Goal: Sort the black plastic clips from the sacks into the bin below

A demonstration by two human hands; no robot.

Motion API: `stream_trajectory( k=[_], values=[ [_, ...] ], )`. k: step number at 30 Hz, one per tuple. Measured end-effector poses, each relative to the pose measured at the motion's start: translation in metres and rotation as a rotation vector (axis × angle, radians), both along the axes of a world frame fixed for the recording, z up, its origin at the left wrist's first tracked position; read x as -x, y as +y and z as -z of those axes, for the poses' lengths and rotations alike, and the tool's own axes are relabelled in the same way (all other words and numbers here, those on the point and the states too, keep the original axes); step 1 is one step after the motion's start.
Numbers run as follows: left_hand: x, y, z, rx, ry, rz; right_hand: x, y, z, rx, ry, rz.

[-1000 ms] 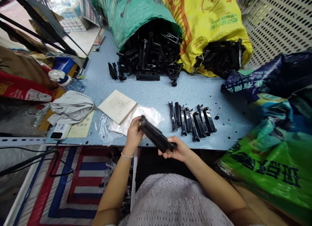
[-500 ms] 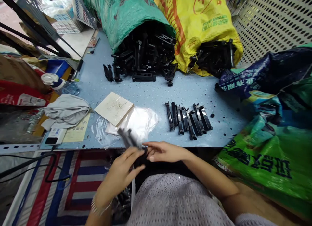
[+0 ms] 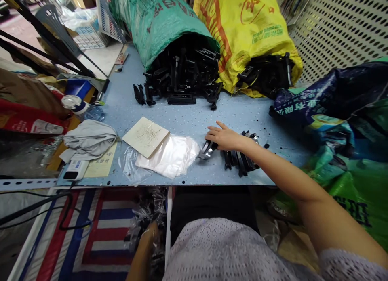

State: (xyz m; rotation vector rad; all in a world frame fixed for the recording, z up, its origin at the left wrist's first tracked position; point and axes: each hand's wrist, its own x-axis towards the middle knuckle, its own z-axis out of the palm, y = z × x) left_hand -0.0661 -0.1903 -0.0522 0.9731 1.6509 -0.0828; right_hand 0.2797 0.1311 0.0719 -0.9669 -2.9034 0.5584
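Note:
My right hand [image 3: 224, 137] reaches over the table with its fingers curled over the left end of a row of long black plastic pieces. Under its fingers, a couple of black plastic pieces [image 3: 207, 150] tilt out of line and look slightly smeared. To the right, partly behind my wrist, lie the other black plastic pieces [image 3: 241, 162], side by side. Below the table's front edge, my left hand [image 3: 149, 234] is blurred beside a heap of clear plastic bags with black contents [image 3: 157, 206]. Its fingers are hidden there.
Black parts spill from a green sack [image 3: 169, 20] and a yellow sack [image 3: 245, 22] at the back. Thin clear bags [image 3: 169, 160] lie under a pale square tile [image 3: 146, 136]. At left are a grey cloth [image 3: 91, 139] and a bottle [image 3: 81, 107]; a green bag [image 3: 354, 188] stands right.
Both hands were together over blurred black pieces at the table's front edge. My left hand has dropped below the edge; my right hand has moved right onto the row, tilting its left-end pieces.

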Motion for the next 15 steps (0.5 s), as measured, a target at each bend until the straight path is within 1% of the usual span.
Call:
stream_trajectory(
  k=[2,3,4,5,6,7,8,9,10,11,12,13,15],
  values=[
    [0.008,0.019,-0.011,0.011,0.015,-0.01,0.0,-0.01,-0.006,0.133,0.087,0.112],
    [0.009,0.032,-0.02,-0.022,-0.009,-0.026,0.002,-0.018,-0.006,0.225,0.162,0.193],
    [0.006,0.048,-0.031,-0.118,-0.038,-0.052,0.006,-0.026,-0.005,0.327,0.26,0.28],
    [0.0,0.064,-0.042,-0.276,-0.054,-0.083,0.011,-0.036,-0.001,0.434,0.378,0.361],
    [-0.01,0.082,-0.053,-0.482,-0.055,-0.108,0.017,-0.045,0.004,0.542,0.503,0.43],
    [-0.023,0.099,-0.063,-0.714,-0.008,-0.12,0.024,-0.054,0.009,0.652,0.626,0.485],
    [-0.036,0.116,-0.071,-0.917,0.068,-0.102,0.029,-0.063,0.015,0.762,0.738,0.528],
    [-0.048,0.132,-0.076,-1.054,0.141,-0.064,0.033,-0.071,0.019,0.87,0.828,0.559],
    [-0.057,0.147,-0.079,-1.137,0.202,-0.024,0.036,-0.078,0.023,0.98,0.892,0.581],
    [-0.062,0.159,-0.078,-1.169,0.236,0.004,0.036,-0.085,0.025,1.088,0.935,0.602],
    [-0.064,0.168,-0.077,-1.162,0.239,0.003,0.036,-0.09,0.026,1.188,0.969,0.627],
    [-0.061,0.176,-0.074,-1.127,0.213,-0.03,0.035,-0.094,0.026,1.278,1.001,0.651],
    [-0.048,0.185,-0.067,-0.997,0.067,-0.168,0.034,-0.101,0.024,1.426,1.072,0.665]
  ],
)
